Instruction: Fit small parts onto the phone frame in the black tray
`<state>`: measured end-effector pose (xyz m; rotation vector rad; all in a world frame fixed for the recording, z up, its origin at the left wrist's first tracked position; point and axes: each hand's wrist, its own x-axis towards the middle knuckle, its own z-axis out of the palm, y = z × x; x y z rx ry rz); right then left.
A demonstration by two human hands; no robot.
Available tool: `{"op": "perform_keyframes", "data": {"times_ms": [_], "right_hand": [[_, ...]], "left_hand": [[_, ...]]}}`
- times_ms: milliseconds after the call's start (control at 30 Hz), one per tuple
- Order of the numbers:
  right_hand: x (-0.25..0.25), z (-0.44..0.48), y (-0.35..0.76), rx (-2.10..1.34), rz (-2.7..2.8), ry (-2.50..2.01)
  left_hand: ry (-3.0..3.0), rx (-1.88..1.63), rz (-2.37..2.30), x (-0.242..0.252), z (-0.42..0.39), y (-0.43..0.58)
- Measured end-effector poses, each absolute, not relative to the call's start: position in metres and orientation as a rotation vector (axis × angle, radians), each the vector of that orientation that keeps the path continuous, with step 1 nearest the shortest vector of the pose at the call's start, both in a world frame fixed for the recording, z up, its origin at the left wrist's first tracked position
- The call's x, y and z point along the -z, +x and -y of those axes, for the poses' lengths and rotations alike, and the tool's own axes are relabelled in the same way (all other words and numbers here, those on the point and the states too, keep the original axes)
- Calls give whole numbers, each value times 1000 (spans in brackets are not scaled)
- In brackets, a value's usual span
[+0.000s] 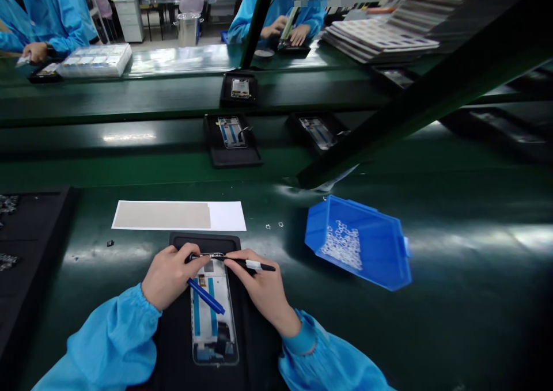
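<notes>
An opened phone [213, 339] lies lengthwise on a black tray [175, 327], with blue strips and a dark flex piece showing inside. My right hand [261, 287] is closed in a pinch on black tweezers [254, 265] with a white band, held level across the phone's far end. My left hand [173, 276] is closed at the phone's upper left corner, its fingertips near the tweezers' tip. From under its fingers a blue pen-like tool [207, 297] slants over the phone. Whatever small part lies between the fingertips is hidden.
A blue bin [380, 253] of small white rings stands to the right. Beyond the tray lies a white card [228, 215]. A black tray [38, 253] sits at left. A dark slanting bar [389, 114] crosses the right side. Trayed phones [233, 133] and co-workers are farther back.
</notes>
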<state>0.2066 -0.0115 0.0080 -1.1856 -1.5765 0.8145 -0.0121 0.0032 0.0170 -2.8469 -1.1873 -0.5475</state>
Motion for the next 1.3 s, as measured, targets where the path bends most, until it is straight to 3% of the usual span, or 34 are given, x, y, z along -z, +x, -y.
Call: {"op": "perform_keyframes", "data": {"times_ms": [633, 833, 1300], "right_hand": [[-14, 9, 217, -855, 1718, -1123], [-7, 8, 215, -947, 1477, -1193], [-7, 15, 209, -948, 1583, -1073]], "left_hand": [[-2866, 565, 1242, -17, -4, -11], [-2867, 498, 1246, -19, -4, -10], [-2850, 334, 1287, -26, -4, -4]]}}
